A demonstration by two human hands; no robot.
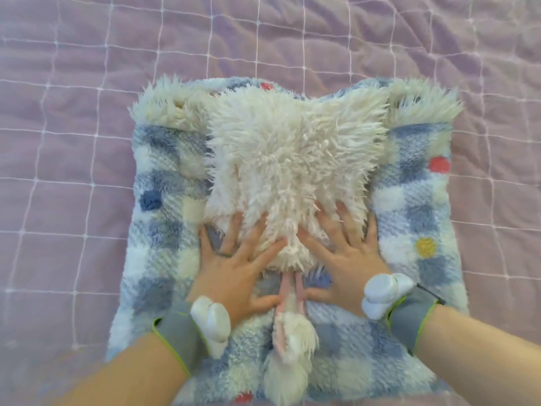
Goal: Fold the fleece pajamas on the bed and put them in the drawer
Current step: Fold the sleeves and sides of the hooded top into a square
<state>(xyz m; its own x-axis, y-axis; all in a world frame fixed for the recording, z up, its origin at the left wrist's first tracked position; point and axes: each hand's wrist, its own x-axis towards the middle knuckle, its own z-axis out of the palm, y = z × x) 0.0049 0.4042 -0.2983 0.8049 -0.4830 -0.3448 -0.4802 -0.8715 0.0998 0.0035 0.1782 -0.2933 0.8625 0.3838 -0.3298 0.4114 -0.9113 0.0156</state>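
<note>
Head view: fleece pajamas (167, 171) are pressed flat on the bed (87, 83) by left hand (237, 271) and right hand (348, 259), fingers spread — mid-fold; a further fold seems needed next.

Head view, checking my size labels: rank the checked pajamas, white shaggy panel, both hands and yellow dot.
1. checked pajamas
2. white shaggy panel
3. left hand and right hand, alike
4. yellow dot

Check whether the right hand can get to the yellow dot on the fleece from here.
Probably yes. The right hand lies flat on the fleece pajamas, and the yellow dot sits uncovered just past its little finger, with only bare fabric between.
</note>
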